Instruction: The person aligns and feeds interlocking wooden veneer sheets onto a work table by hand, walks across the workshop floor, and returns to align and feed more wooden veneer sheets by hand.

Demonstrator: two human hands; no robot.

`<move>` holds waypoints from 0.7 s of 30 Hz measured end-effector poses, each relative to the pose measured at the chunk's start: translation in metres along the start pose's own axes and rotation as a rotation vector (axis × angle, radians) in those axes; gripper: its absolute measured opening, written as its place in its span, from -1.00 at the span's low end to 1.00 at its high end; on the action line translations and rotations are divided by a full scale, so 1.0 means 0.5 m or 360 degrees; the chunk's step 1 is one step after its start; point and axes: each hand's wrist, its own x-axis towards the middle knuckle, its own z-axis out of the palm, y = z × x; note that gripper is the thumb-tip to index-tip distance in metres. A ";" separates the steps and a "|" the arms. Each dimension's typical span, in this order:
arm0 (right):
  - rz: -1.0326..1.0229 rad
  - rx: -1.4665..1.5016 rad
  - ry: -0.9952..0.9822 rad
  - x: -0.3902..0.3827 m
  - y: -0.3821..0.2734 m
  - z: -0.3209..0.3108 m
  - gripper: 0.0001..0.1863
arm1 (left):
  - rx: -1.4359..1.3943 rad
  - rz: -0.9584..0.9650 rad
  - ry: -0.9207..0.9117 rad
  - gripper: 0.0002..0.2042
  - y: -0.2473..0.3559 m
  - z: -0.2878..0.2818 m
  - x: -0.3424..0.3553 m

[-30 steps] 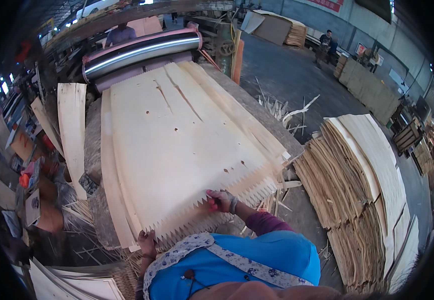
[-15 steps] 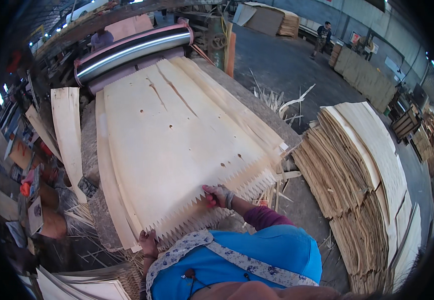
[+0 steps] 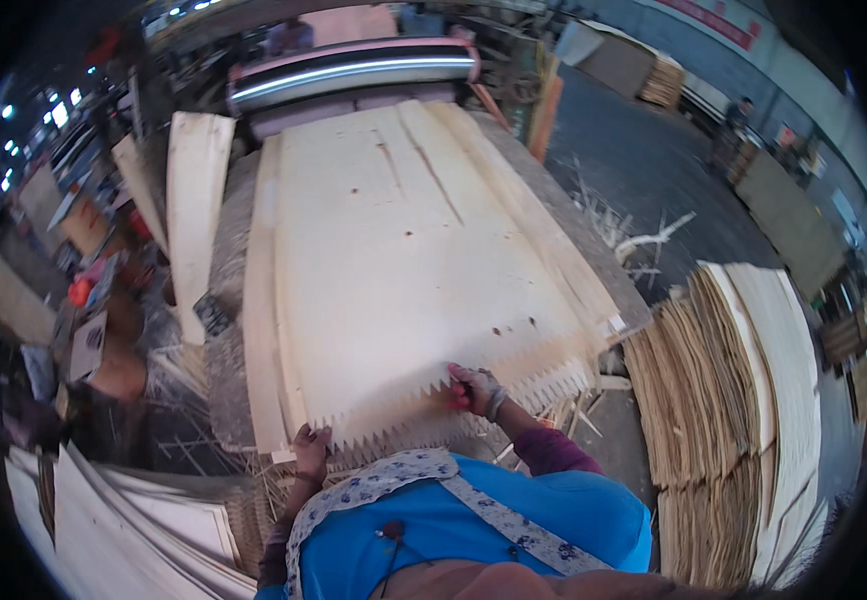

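Note:
A pale wood veneer sheet (image 3: 384, 290) with a zigzag-toothed near edge lies on top of other sheets on the worktable. It has a few dark knots and two long cracks toward the far end. My right hand (image 3: 474, 390), partly covered by a greyish glove, is closed on the toothed edge near its middle, thumb on top and fingers below. At the near left corner, my left hand (image 3: 312, 452) pinches the same edge. Under the raised edge, another row of teeth (image 3: 374, 443) shows from a lower sheet.
A roller machine (image 3: 354, 80) stands at the table's far end. To the right rises a tall veneer stack (image 3: 724, 420); more sheets (image 3: 134, 520) lie at lower left. A narrow veneer strip (image 3: 197, 210) leans at the table's left side. Farther back right, a person (image 3: 732, 130) stands.
The view has swung left, so the table and machine sit farther right in it. Both hands keep their hold on the veneer's toothed edge; the sheet itself has hardly shifted.

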 end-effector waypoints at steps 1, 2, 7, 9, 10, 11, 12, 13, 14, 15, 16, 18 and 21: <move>-0.0018 0.0013 0.0008 0.000 0.001 -0.005 -0.66 | 0.0005 0.0007 -0.0050 -0.81 -0.002 -0.002 0.003; -0.0039 0.0027 0.0018 0.002 0.002 -0.006 -0.67 | -0.0012 0.0018 -0.0009 -0.81 -0.004 -0.006 0.001; -0.0013 -0.0002 -0.0028 0.014 0.007 -0.007 -0.67 | -0.0059 0.0006 0.0051 -0.80 0.012 0.004 -0.014; -0.0008 -0.0007 -0.0015 0.011 0.003 -0.002 -0.67 | -0.0060 -0.0005 0.0050 -0.80 0.018 0.008 -0.015; 0.0007 0.0023 0.0003 0.007 0.000 0.001 -0.67 | -0.0052 -0.0020 0.0036 -0.80 0.019 0.008 -0.016; 0.0022 0.0054 0.0022 0.005 -0.003 0.002 -0.68 | -0.0058 -0.0017 0.0045 -0.80 0.015 0.006 -0.013; 0.0027 0.0045 0.0014 0.007 -0.002 0.001 -0.68 | -0.0102 -0.0019 0.0015 -0.80 0.012 0.005 -0.010; 0.0022 0.0056 -0.0014 0.008 -0.001 -0.001 -0.68 | -0.0145 -0.0021 -0.0015 -0.81 0.009 0.003 -0.009; 0.0017 0.0068 -0.0041 0.010 0.000 -0.002 -0.69 | -0.0149 -0.0017 -0.0005 -0.81 0.006 0.000 -0.010; 0.0021 0.0063 -0.0045 0.010 -0.001 -0.003 -0.69 | -0.0142 -0.0029 0.0000 -0.81 0.010 0.003 -0.012; 0.0030 0.0076 -0.0048 0.010 -0.002 -0.002 -0.69 | -0.0134 -0.0042 0.0005 -0.81 0.014 0.006 -0.014; 0.0043 0.0084 -0.0057 0.012 -0.002 -0.004 -0.70 | -0.0111 -0.0041 0.0018 -0.80 0.015 0.007 -0.014; 0.0061 0.0093 -0.0051 0.016 0.001 -0.008 -0.70 | -0.0081 -0.0039 0.0023 -0.80 0.018 0.008 -0.015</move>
